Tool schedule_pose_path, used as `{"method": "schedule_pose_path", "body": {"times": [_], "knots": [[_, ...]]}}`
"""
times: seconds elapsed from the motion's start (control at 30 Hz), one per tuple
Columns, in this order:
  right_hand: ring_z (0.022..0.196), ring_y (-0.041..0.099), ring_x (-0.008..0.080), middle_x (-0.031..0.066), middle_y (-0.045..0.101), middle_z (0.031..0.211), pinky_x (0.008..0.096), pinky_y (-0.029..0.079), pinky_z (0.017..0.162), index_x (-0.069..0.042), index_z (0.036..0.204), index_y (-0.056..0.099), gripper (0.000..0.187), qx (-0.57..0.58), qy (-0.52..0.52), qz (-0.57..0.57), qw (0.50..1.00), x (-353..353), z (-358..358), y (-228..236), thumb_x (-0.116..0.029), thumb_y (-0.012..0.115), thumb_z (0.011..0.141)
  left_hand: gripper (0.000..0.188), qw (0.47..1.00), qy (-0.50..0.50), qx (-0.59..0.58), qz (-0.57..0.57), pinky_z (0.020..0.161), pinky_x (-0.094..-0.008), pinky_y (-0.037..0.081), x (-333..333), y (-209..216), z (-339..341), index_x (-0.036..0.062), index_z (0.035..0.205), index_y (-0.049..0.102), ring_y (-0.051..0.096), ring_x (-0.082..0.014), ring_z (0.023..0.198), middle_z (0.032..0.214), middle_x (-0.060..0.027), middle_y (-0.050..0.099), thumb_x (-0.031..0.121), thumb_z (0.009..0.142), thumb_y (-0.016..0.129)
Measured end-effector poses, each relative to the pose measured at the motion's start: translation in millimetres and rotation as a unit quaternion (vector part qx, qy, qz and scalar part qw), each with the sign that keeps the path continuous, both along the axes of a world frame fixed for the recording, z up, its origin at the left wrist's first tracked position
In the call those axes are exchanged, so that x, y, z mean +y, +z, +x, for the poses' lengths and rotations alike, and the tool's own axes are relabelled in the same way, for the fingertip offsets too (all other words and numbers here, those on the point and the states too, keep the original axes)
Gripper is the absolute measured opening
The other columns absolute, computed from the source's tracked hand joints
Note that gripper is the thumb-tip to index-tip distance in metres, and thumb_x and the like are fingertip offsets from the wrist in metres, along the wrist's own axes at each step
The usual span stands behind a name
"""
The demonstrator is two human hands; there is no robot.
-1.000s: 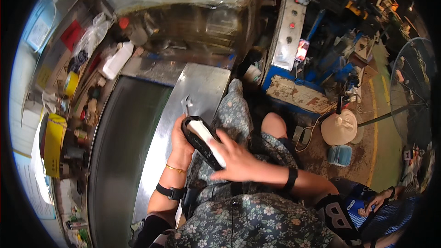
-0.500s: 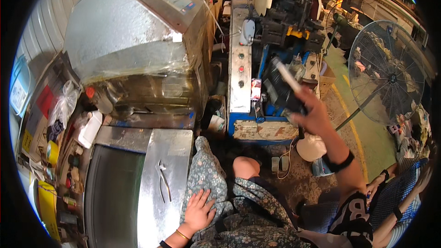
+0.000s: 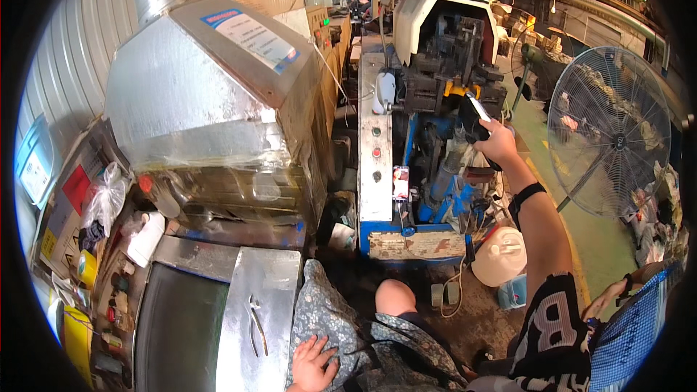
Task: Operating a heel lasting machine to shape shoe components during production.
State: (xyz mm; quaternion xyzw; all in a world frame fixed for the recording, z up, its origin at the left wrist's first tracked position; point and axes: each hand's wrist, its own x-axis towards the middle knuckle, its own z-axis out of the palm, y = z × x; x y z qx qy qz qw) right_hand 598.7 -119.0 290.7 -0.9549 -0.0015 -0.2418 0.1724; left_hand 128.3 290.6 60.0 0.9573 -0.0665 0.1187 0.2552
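Observation:
My right hand (image 3: 497, 144) reaches out to the machine on the right, fingers closed round a black shoe-like piece (image 3: 474, 122) with a white face; its exact kind is hard to make out. The piece is at the front of the machine's dark metal head (image 3: 456, 58), beside a yellow part (image 3: 462, 90); whether they touch, I cannot tell. My left hand (image 3: 314, 364) lies with fingers spread on the grey floral apron (image 3: 323, 305) over my thigh, holding nothing. A pair of pliers (image 3: 255, 323) rests on the bare metal plate (image 3: 272, 276) left of my leg.
A dark conveyor belt (image 3: 181, 319) runs under a metal hood (image 3: 196, 94) at left. The blue machine carries a white button panel (image 3: 376, 152) and a phone (image 3: 401, 183). A plastic jug (image 3: 501, 255), a large fan (image 3: 610, 131) and another person's blue checked sleeve (image 3: 630, 330) are at right.
My right hand has carried the black shoe-like piece forward to the machine head. My left hand stays on the apron. The view has tilted up slightly.

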Motion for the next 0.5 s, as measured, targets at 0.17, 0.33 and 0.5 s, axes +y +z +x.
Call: {"method": "schedule_pose_path", "body": {"times": [0.17, 0.33, 0.5], "knots": [[0.128, 0.053, 0.0361, 0.0202, 0.046, 0.147, 0.0381, 0.044, 0.105, -0.021, 0.131, 0.064, 0.072, 0.004, 0.045, 0.034, 0.998, -11.1, 1.7, -2.0, -0.025, 0.078, 0.061, 0.025, 1.000, 0.023, -0.014, 0.015, 0.104, -0.0538, 0.038, -7.7, -13.5, -0.4, 0.0044, 0.102, 0.070, 0.050, -0.0434, 0.123, 0.127, -0.0204, 0.060, 0.022, 0.085, 0.065], [0.124, 0.052, 0.0404, 0.0153, 0.045, 0.149, 0.0394, 0.045, 0.104, -0.022, 0.134, 0.061, 0.073, 0.063, 0.051, -0.025, 0.996, -8.6, -2.3, -7.8, -0.026, 0.076, 0.063, 0.024, 0.999, 0.023, -0.009, 0.023, 0.105, -0.0524, 0.036, -13.4, -13.0, 1.1, 0.0057, 0.101, 0.070, 0.049, -0.0423, 0.125, 0.127, -0.0190, 0.061, 0.022, 0.085, 0.065], [0.115, 0.052, 0.0436, 0.0115, 0.046, 0.144, 0.0524, 0.045, 0.099, -0.023, 0.137, 0.057, 0.070, 0.087, -0.013, -0.110, 0.990, 33.5, -12.3, -7.7, -0.036, 0.075, 0.070, 0.023, 0.999, 0.023, -0.022, 0.029, 0.104, -0.0526, 0.037, -14.2, -8.4, 5.7, 0.0067, 0.100, 0.070, 0.049, -0.0416, 0.125, 0.127, -0.0186, 0.061, 0.022, 0.084, 0.066]]}}
